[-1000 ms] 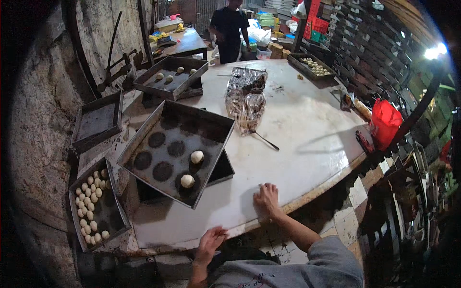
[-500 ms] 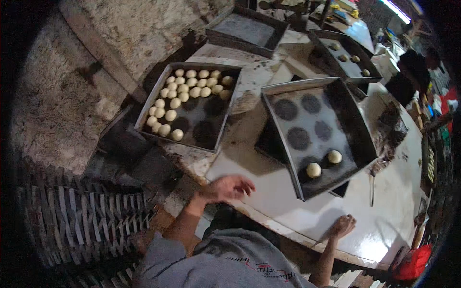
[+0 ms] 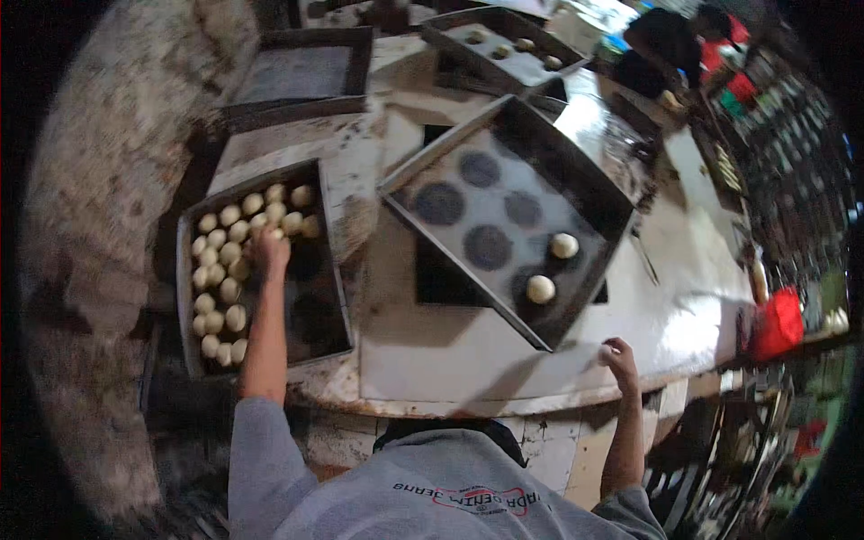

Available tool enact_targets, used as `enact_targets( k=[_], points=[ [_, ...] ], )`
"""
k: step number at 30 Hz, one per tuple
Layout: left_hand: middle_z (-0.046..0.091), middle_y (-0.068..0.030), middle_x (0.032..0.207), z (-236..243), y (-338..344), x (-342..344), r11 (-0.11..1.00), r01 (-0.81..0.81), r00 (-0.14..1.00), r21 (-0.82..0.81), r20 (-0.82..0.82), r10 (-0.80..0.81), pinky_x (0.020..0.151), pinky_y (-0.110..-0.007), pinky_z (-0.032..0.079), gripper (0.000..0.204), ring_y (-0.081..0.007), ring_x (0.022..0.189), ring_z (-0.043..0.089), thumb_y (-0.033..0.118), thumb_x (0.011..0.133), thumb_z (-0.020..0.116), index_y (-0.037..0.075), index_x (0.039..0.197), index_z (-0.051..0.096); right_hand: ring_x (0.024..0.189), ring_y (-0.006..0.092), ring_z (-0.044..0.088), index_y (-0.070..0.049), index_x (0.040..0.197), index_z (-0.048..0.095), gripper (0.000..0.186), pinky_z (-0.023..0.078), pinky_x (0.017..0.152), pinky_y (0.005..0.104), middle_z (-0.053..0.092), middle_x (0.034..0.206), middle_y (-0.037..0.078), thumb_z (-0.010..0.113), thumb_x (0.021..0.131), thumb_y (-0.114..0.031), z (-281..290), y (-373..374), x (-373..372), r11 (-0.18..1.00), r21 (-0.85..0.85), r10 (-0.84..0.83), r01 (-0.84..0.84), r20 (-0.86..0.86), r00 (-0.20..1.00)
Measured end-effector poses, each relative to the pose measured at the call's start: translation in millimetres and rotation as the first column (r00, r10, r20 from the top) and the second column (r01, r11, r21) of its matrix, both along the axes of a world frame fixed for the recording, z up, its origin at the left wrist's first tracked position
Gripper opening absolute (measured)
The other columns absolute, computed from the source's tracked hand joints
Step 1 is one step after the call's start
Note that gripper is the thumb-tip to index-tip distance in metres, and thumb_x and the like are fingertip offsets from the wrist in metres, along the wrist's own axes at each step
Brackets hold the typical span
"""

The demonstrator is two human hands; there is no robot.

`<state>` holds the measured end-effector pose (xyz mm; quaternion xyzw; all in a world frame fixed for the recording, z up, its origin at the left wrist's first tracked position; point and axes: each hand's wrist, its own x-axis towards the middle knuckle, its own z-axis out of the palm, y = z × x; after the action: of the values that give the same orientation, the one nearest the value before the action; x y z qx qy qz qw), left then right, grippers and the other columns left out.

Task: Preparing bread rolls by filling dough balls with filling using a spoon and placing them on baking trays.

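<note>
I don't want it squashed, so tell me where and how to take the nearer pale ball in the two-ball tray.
Probably best around its widest part, from straight above: the nearer pale ball is round with no handle and sits apart from the other ball, while the walls of the tray rise around it and would likely hinder a low approach.

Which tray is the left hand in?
The lower-left tray, crowded with pale balls: the left hand is in it, the right hand outside every tray.
</note>
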<state>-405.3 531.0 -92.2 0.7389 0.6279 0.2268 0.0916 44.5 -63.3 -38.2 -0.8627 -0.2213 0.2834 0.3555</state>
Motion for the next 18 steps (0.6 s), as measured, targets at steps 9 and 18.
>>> enact_targets(
  k=[9, 18],
  points=[
    [0.058, -0.014, 0.103, 19.9, -33.9, -61.5, 0.936, -0.237, 0.853, 0.26, 0.518, 0.072, 0.079, -0.035, 0.045, 0.025, -0.0266, 0.096, 0.055, 0.0, 0.077, 0.053, 0.001, 0.102, 0.059, 0.092, 0.0155, 0.055, 0.004, 0.114, 0.048, 0.043, 0.046, 0.079, 0.0281, 0.058, 0.101, 0.011, 0.061, 0.08, -0.02, 145.4, 150.5, -12.7, 0.846, 0.495, 0.298, -0.199, -0.128, 0.946],
    [0.032, -0.0161, 0.132, 143.0, -278.5, -31.3, 0.993, 0.091, -0.675, -0.071, 0.729, 0.114, 0.098, -0.036, 0.035, 0.042, -0.0281, 0.12, 0.035, 0.015, 0.091, 0.035, -0.002, 0.128, 0.028, 0.084, 0.0307, 0.059, -0.001, 0.094, 0.059, 0.03, 0.046, 0.073, 0.0353, 0.06, 0.089, 0.019, 0.061, 0.074, -0.022, 155.6, 237.2, 121.0, 0.822, 0.558, -0.453, -0.113, 0.761, 0.464]
  ],
)
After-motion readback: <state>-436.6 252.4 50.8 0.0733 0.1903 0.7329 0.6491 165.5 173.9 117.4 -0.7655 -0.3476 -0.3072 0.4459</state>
